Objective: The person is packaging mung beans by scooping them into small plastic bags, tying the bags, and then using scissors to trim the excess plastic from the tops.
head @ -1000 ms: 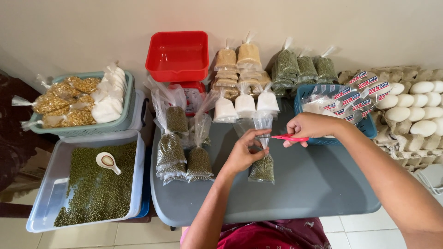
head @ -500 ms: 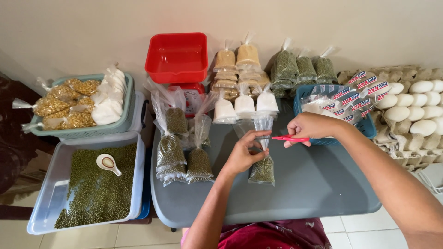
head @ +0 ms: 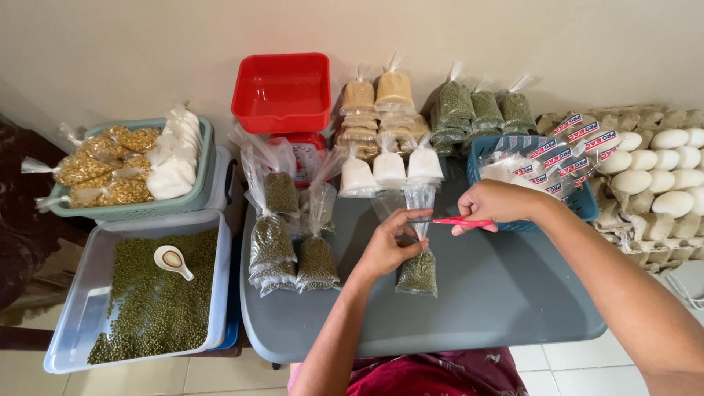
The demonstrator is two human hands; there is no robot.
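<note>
surface: grey, rounded corners (head: 499,308), front half bare
middle: small clear bag of green beans (head: 418,273), upright
left part: cluster of filled green-bean bags (head: 290,253)
back edge: three white-powder bags (head: 389,171), brown-grain bags (head: 375,110), dark green bags (head: 480,111)
back right: blue basket (head: 585,207)

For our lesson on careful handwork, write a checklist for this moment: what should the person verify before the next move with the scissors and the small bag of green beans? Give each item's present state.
1. Left hand pinches the neck of the small clear plastic bag of green beans: ok.
2. Right hand grips the red-handled scissors: ok.
3. Blades meet the twisted bag neck above the beans: ok.
4. Left fingers clear of the blades: cannot tell.
5. Bag rests upright on the grey table: ok.
6. Neck already tied: cannot tell.
</note>
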